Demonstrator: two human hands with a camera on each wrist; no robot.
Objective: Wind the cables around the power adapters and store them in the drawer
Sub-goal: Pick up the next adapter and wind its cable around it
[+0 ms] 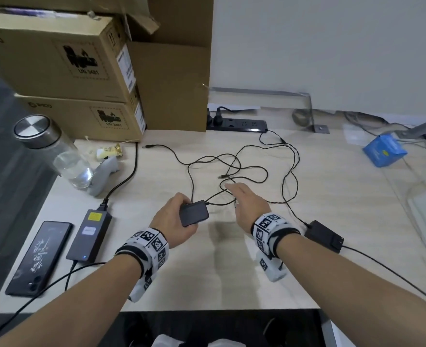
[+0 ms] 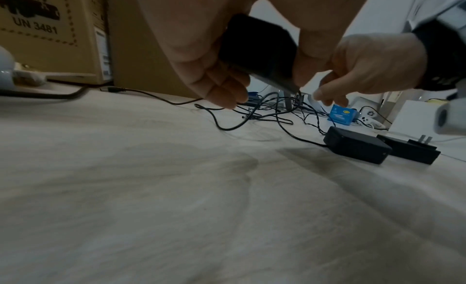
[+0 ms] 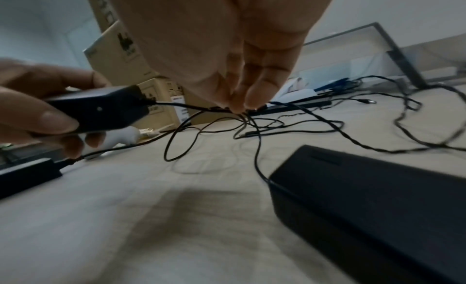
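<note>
My left hand [image 1: 174, 214] grips a small black power adapter [image 1: 194, 216] a little above the light wooden desk [image 1: 207, 271]; the left wrist view shows the adapter [image 2: 257, 47] between thumb and fingers. Its thin black cable [image 1: 222, 196] runs off into a loose tangle of cables [image 1: 232, 169] in the middle of the desk. My right hand [image 1: 242, 196] hovers just right of the adapter with its fingers [image 3: 252, 85] straight, their tips touching that cable [image 3: 181, 106]. A second black adapter [image 1: 323, 235] lies on the desk under my right wrist. No drawer is in view.
At the left lie a large power brick [image 1: 89, 234] and a phone [image 1: 39, 256]. Behind them stand a water bottle [image 1: 56, 151], a grey controller [image 1: 104, 176] and stacked cardboard boxes [image 1: 69, 66]. A power strip [image 1: 237, 125] sits at the back, a blue box [image 1: 383, 150] far right.
</note>
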